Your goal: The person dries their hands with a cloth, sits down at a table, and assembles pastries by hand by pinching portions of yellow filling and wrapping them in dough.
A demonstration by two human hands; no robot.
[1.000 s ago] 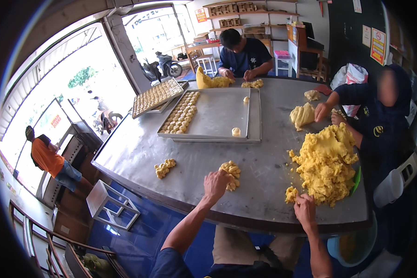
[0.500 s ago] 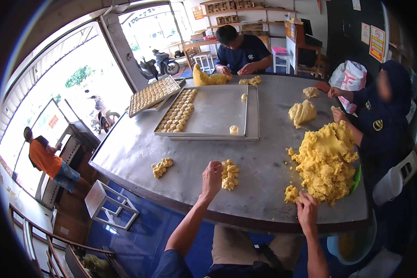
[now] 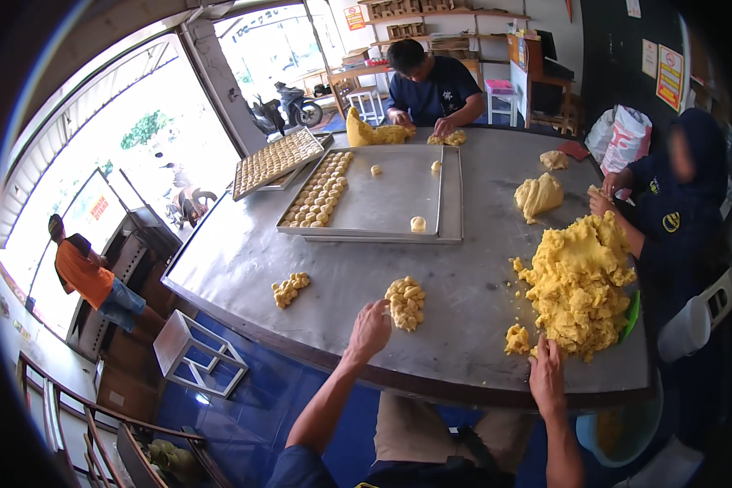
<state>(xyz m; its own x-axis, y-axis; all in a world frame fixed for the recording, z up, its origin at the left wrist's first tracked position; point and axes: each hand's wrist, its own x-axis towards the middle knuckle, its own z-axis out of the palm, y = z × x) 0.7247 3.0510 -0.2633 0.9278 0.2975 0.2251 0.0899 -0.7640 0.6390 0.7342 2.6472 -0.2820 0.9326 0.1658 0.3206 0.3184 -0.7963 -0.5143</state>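
Note:
My left hand [image 3: 369,329] is at the near left edge of a pile of small pale dough pieces [image 3: 407,303]. Its fingers are drawn together against the pile, and whatever they pinch is hidden. My right hand [image 3: 547,372] is by the near edge of a big crumbly yellow mound of paste [image 3: 581,281], fingers curled, with a bit of yellow paste showing at the tips. Just left of those fingertips sits a small separate lump of the same paste [image 3: 517,339]. Another cluster of dough pieces [image 3: 289,289] lies farther left on the metal table [image 3: 342,268].
Beyond my hands is a metal tray [image 3: 394,203] with rows of dough balls [image 3: 321,191] and a few loose ones. A filled tray [image 3: 276,163] leans behind it. Co-workers sit at the far side [image 3: 435,89] and right [image 3: 675,187]. A white stool [image 3: 195,350] stands left.
My left hand has moved down along the dough pile's left side. My right hand has shifted from the small lump toward the mound. Another dough ball now lies on the tray.

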